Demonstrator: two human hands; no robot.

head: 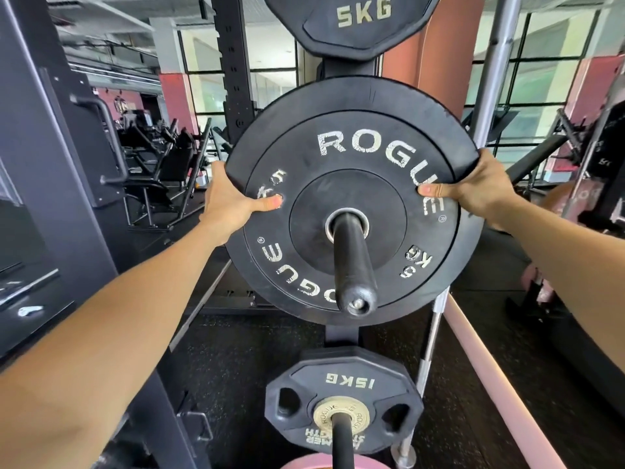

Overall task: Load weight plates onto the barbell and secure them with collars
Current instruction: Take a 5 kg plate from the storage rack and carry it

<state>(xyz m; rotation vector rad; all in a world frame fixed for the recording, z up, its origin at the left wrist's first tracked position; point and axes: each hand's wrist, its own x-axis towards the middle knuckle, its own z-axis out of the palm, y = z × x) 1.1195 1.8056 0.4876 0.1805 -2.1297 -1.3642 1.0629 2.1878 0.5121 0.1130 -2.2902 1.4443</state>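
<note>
Item, nearest: two bare forearms, extended forward from the lower corners of the frame.

Item: 15 kg plate (343,397), twelve-sided, stored low on a black peg (342,445) of the plate rack (341,335); a small gold disc is seated at its hub; a pink plate edge (304,463) is glimpsed beneath it; untouched.

Item: left hand (225,204), set on the left rim of the Rogue bumper plate (348,201); thumb laid across the face, fingers wrapped behind the rim and hidden; the plate is gripped.

Item: right hand (480,187), set on the right rim likewise; thumb on the face beside the lettering, fingers curled behind out of sight; the plate is gripped.

Item: the bumper plate itself, black, marked 5 kg, upright, threaded on the middle storage peg (351,265), whose capped end projects toward the viewer; the plate is seated well back along it.

Item, above: a further plate marked 5KG (351,18) on the top peg.

Item, farthest: gym machines (159,170), windows, a chrome upright (495,62); no barbell sleeve or collar can be identified with certainty.

Step judged in hand: fetching a plate from storage; loading not yet begun. Next move judged to call for: an even pull by both hands straight along the peg until the hub clears the cap, the plate kept square so the bore is not bound; the weight is then to be carried to the bar.
</note>
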